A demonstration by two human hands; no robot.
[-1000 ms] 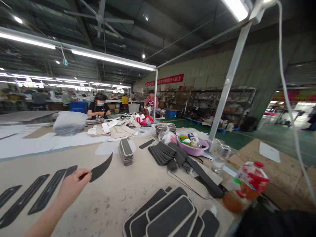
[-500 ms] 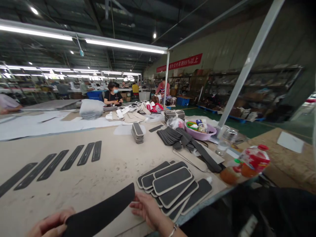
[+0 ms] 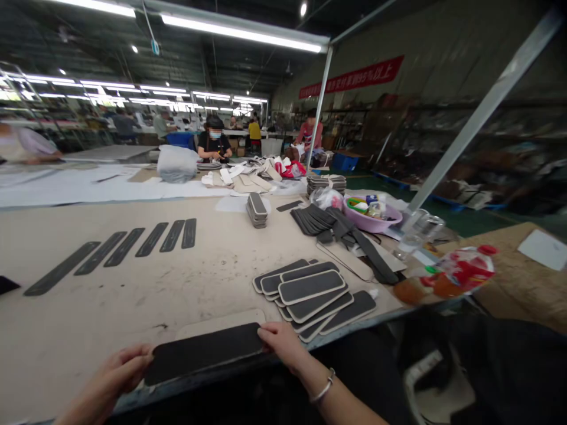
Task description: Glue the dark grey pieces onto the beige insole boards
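Note:
A long black strip of sheet material (image 3: 204,352) with rounded corners is stretched between my two hands at the table's front edge. My left hand (image 3: 126,369) pinches its left end, and my right hand (image 3: 283,342) pinches the upper right corner. Just behind the strip lies a beige panel (image 3: 221,323), partly covered by it. To the right of my right hand is a fanned pile of dark panels with pale borders (image 3: 312,287). Several separate dark strips (image 3: 124,247) lie in a slanted row on the left of the table.
A small stack of bordered panels (image 3: 257,209) stands farther back. At the right are black strips (image 3: 312,219), a pink basin (image 3: 374,221) with items, a glass jar (image 3: 419,233) and a red drink bottle (image 3: 465,271). A co-worker (image 3: 214,141) sits across the table.
The black strip has swung from a tilt to nearly level along the table edge. My right hand, beside its end before, now pinches its corner. The camera view has tipped downward.

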